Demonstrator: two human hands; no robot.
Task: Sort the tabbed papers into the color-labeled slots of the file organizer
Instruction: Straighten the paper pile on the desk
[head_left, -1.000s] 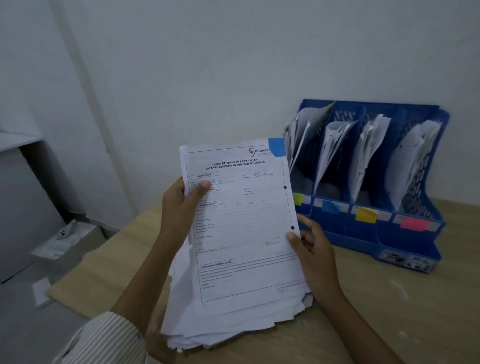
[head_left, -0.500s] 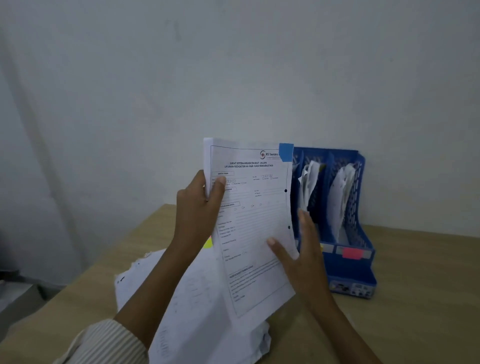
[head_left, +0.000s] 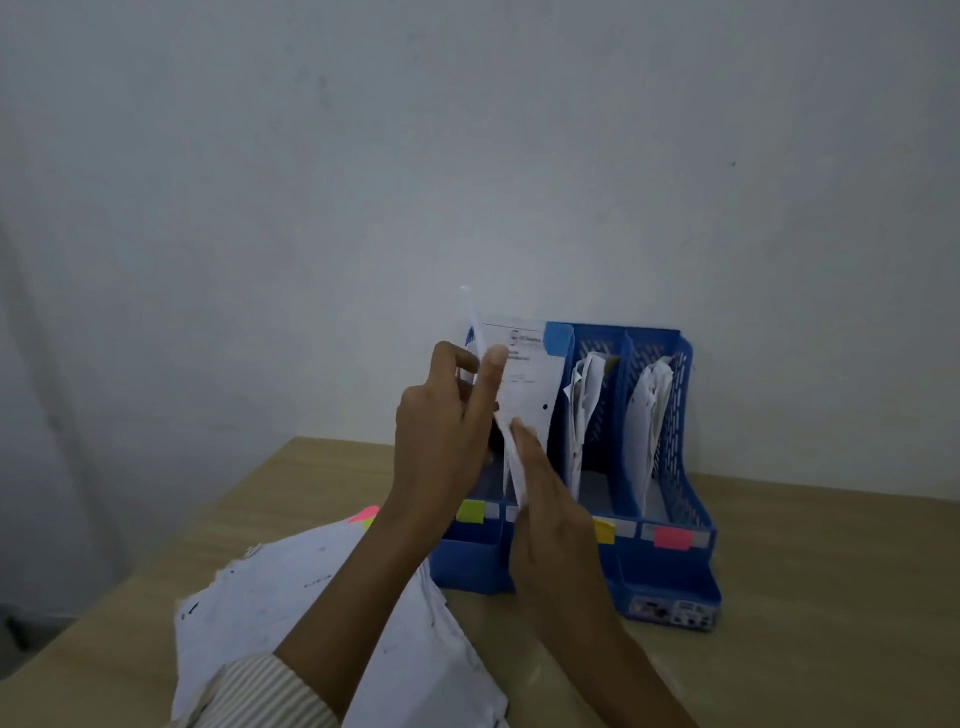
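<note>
The sheet with the blue tab (head_left: 527, 379) stands almost upright at the second slot from the left of the blue file organizer (head_left: 670, 561), seen nearly edge-on, with its blue tab (head_left: 558, 338) at the top right corner, level with the top of the organizer. Its lower part is hidden behind the hands, so I cannot tell how deep it sits in the slot. The left hand (head_left: 447, 431) pinches the upper left part of the sheet between the thumb and the curled fingers. The right hand (head_left: 550, 519) is lower, just beside the left one, with its fingers nearly straight and lying along the lower edge of the sheet, touching it. On the front of the organizer there are colour labels: a yellow-green label (head_left: 470, 511) on the first slot, a yellow label (head_left: 604, 531) on the third and a pink label (head_left: 672, 537) on the fourth; the label of the second slot is covered by the right hand. The third and fourth slots hold curled white papers (head_left: 584, 410). The organizer stands on a wooden table (head_left: 831, 597) against a white wall (head_left: 467, 156). In front of it, at the left, lies a loose pile of papers (head_left: 291, 597), with a pink tab (head_left: 365, 514) showing at its far edge. A striped sleeve (head_left: 260, 691) covers the left forearm.
</note>
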